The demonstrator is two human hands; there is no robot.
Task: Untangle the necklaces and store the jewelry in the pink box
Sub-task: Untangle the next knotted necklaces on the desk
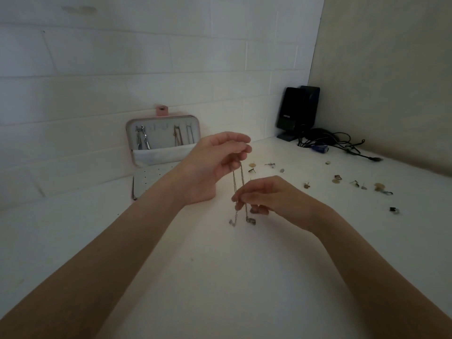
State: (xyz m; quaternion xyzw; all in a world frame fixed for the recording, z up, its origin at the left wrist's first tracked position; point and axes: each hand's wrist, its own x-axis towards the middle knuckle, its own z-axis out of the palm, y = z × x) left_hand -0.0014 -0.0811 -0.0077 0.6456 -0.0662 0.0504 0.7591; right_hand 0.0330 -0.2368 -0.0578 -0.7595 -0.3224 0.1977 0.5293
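A thin chain necklace (238, 178) hangs between my two hands above the white table. My left hand (215, 165) pinches its top end near the fingertips. My right hand (264, 195) pinches the chain lower down. Below it two strands end in small pendants (250, 220) just over the table. The pink jewelry box (163, 143) stands open against the wall behind my left hand. Several necklaces hang in its upright lid, and its white perforated tray (149, 179) lies flat in front.
Several small earrings and studs (337, 179) lie scattered on the table to the right. A black speaker (297, 111) and a tangle of black cables (325, 140) sit in the back right corner. White tiled wall behind, beige wall on the right.
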